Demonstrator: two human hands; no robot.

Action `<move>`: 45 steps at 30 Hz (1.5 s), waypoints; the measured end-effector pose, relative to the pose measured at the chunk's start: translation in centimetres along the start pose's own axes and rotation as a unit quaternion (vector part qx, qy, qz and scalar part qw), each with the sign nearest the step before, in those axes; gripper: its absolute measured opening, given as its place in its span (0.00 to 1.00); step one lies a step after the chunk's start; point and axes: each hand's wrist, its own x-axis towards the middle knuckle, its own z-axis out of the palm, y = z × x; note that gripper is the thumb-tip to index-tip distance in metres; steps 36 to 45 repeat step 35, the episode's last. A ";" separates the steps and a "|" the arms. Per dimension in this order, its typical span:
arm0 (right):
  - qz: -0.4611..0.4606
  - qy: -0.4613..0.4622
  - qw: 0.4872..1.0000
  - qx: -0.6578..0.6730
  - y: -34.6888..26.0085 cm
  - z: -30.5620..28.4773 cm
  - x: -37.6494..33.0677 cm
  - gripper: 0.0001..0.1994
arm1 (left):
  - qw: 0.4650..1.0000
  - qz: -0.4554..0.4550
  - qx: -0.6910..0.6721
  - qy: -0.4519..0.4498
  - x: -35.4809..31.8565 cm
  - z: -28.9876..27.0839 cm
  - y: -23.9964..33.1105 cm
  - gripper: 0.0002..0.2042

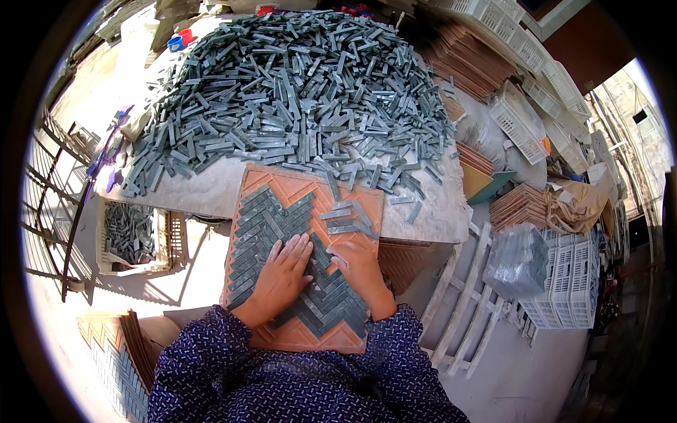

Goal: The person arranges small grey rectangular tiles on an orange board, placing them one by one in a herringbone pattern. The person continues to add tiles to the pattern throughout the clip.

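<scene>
An orange-brown mould tray [310,343] with herringbone grooves lies in front of me, its far end on the table. Dark green-grey stone strips [264,222] fill much of it in a zigzag pattern. My left hand [282,271] rests on the laid strips, fingers stretched out. To its right, my right hand [361,268] is closed, fingers curled and thumb tip near the pattern's edge. Whatever it may hold is hidden. Just beyond it, several loose strips [342,227] lie on the tray's unfilled upper right.
A large heap of stone strips [296,92] covers the table [441,211]. A crate of strips [167,243] stands below left. Filled trays [116,359] lean at lower left. A slatted pallet [458,303], white crates [564,282] and a plastic-wrapped stack [518,262] are at right.
</scene>
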 end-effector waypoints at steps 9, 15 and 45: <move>-0.031 0.014 0.999 -0.041 -0.6 -0.8 1.5 0.11 | 1.000 0.009 -0.002 -0.020 0.7 -0.4 0.7 0.37; 0.009 0.116 0.987 -0.112 1.7 -0.9 1.9 0.08 | 0.999 0.027 0.010 -0.029 1.0 0.5 0.5 0.36; 0.031 -0.198 0.980 0.014 3.2 -6.6 1.2 0.11 | 0.999 0.025 0.025 -0.015 1.0 0.3 0.8 0.33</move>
